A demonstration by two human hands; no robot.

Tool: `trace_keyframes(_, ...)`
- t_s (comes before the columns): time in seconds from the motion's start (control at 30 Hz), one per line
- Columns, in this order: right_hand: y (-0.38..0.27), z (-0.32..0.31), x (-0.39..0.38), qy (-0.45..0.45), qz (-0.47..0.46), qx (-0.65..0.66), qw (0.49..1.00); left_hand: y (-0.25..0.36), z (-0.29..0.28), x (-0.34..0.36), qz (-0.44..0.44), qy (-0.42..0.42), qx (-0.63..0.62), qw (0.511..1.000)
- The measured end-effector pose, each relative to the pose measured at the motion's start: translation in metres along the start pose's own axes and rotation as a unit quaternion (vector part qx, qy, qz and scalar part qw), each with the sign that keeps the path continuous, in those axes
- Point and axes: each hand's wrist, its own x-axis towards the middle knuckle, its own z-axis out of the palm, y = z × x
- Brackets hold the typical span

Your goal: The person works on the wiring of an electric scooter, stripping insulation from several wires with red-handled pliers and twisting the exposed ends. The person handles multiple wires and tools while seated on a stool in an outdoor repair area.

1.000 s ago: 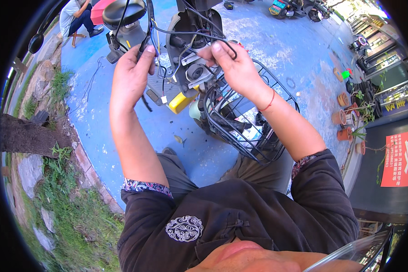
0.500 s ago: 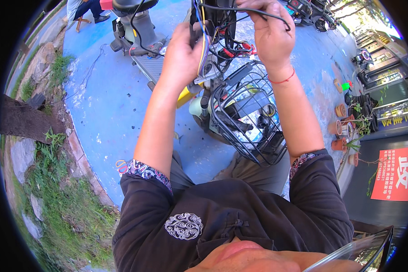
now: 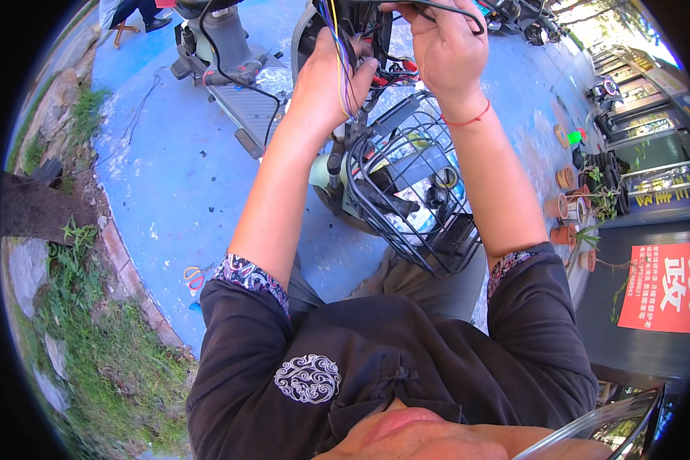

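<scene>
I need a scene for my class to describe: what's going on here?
A person is working at a scooter's opened front. The right hand grips a black cable; coloured wires lie across the left hand, and whether it holds anything is unclear. A wire basket sits nearer the person, and scissors lie on the blue ground at left.

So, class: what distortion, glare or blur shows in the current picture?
All in the head view: the curb bows, corners are black; the upper right burns out nearly white; the eyeglass lens carries pale reflections; the left hand and right hand look fairly sharp.
</scene>
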Motion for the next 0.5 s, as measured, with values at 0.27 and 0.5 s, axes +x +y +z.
trace_keyframes(0.27, -0.016, 0.0, -0.008, 0.017, -0.013, 0.043, 0.999, 0.002, 0.009, 0.001, 0.02, 0.084, 0.01, 0.996)
trace_keyframes(0.5, -0.03, -0.015, -0.038, 0.033, 0.024, -0.22, 0.975, 0.008, 0.01, 0.005, -0.035, 0.072, 0.101, 0.992)
